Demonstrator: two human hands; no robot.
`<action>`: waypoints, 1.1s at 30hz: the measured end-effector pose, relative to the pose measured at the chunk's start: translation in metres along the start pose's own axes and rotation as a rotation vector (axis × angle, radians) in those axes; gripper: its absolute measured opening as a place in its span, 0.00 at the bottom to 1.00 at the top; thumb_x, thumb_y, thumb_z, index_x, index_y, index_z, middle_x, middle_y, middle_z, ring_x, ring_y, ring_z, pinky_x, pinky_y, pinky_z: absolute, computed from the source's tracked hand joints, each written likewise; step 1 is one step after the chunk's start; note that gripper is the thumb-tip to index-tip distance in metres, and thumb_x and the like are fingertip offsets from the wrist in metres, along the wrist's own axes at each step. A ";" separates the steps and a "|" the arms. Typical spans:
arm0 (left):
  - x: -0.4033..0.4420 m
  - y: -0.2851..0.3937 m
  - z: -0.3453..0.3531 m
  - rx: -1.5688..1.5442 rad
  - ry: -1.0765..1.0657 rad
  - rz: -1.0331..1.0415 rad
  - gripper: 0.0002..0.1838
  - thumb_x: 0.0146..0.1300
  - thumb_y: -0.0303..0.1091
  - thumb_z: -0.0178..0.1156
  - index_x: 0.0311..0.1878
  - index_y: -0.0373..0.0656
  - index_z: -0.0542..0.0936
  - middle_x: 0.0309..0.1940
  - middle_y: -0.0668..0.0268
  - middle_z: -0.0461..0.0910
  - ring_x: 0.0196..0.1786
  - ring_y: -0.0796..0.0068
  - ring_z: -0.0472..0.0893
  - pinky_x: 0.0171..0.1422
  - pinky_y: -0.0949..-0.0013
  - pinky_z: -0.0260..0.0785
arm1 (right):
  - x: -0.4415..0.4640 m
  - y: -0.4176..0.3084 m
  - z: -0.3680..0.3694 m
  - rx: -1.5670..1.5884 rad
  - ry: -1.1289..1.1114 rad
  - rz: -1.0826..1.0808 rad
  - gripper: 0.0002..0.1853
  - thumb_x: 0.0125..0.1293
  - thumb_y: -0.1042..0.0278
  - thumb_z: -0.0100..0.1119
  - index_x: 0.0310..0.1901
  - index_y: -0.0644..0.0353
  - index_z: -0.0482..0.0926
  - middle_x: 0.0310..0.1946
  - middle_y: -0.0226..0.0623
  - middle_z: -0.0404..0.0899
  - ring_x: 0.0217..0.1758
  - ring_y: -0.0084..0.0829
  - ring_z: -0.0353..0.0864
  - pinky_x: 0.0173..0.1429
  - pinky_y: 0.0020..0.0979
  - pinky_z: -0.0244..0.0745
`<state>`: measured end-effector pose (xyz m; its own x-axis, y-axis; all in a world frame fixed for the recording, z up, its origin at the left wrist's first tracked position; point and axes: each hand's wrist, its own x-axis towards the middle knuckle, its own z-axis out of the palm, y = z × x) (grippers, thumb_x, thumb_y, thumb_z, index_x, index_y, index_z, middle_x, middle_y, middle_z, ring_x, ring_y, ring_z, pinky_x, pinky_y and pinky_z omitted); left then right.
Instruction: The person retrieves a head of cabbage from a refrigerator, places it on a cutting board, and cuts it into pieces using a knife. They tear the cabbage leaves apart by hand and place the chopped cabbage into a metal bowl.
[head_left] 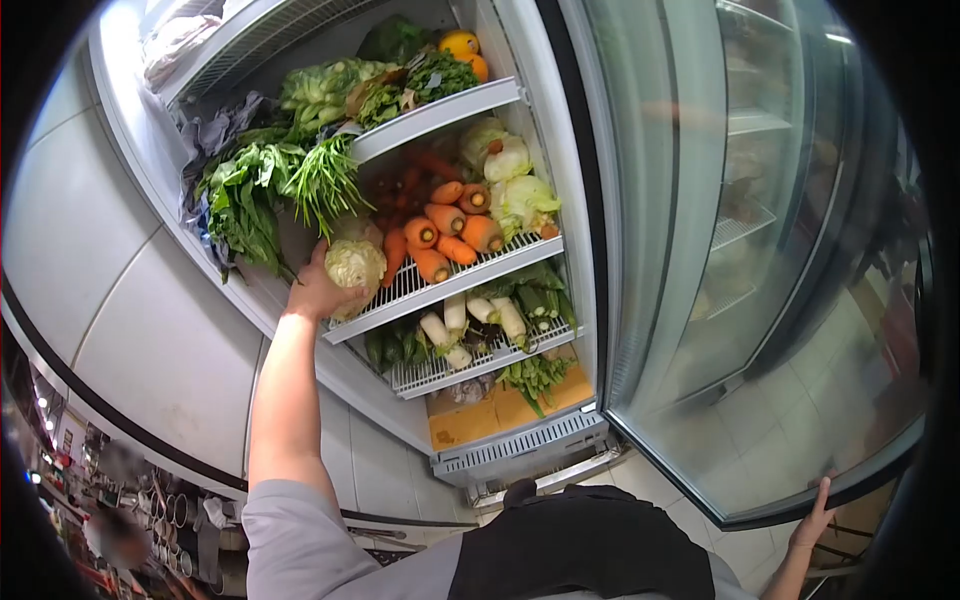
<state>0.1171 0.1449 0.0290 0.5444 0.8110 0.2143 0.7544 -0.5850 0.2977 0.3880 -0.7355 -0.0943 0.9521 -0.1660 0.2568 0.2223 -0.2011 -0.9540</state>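
Observation:
My left hand [318, 288] reaches into the fridge, its fingers and thumb curved around a pale, cream-coloured cabbage [355, 266] at the left end of the middle shelf. Just right of it lies a pile of carrots [445, 222], with lettuce [522, 203] beyond them. Long green leafy stalks [325, 180] hang over the shelf edge above the hand. At the lower right, my right hand [815, 528] grips the bottom outer edge of the swung-open glass door [770, 440]; some of its fingers are hidden behind the frame.
White radishes [455, 315] and dark green vegetables [540, 300] sit one shelf lower. Greens [537, 377] lie on the brown fridge bottom [470, 425]. White tiled wall [150, 330] flanks the left side. Pots [175, 515] and blurred people are far lower left.

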 end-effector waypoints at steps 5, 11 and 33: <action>-0.002 0.017 0.005 0.024 0.061 0.048 0.57 0.41 0.49 0.81 0.77 0.51 0.63 0.68 0.46 0.72 0.66 0.45 0.76 0.71 0.55 0.71 | -0.008 -0.022 0.025 -0.076 0.102 -0.129 0.26 0.77 0.57 0.58 0.64 0.71 0.70 0.50 0.37 0.75 0.54 0.31 0.72 0.65 0.33 0.66; -0.032 0.012 0.040 0.012 0.335 0.134 0.49 0.44 0.44 0.79 0.73 0.57 0.68 0.72 0.51 0.65 0.70 0.42 0.68 0.73 0.52 0.68 | -0.001 -0.010 0.006 -0.151 0.027 -0.053 0.27 0.76 0.55 0.59 0.64 0.70 0.72 0.51 0.36 0.76 0.57 0.31 0.73 0.67 0.31 0.65; -0.196 0.052 0.018 -2.083 -0.036 0.021 0.39 0.70 0.52 0.63 0.76 0.41 0.62 0.70 0.58 0.72 0.71 0.61 0.74 0.75 0.53 0.68 | -0.024 -0.049 0.037 -0.076 0.030 0.066 0.22 0.77 0.45 0.55 0.39 0.59 0.75 0.38 0.31 0.73 0.44 0.27 0.72 0.55 0.32 0.67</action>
<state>0.0561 -0.0444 -0.0143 0.5702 0.7904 0.2240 -0.6800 0.3011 0.6685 0.3617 -0.6857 -0.0598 0.9572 -0.2095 0.1997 0.1421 -0.2612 -0.9548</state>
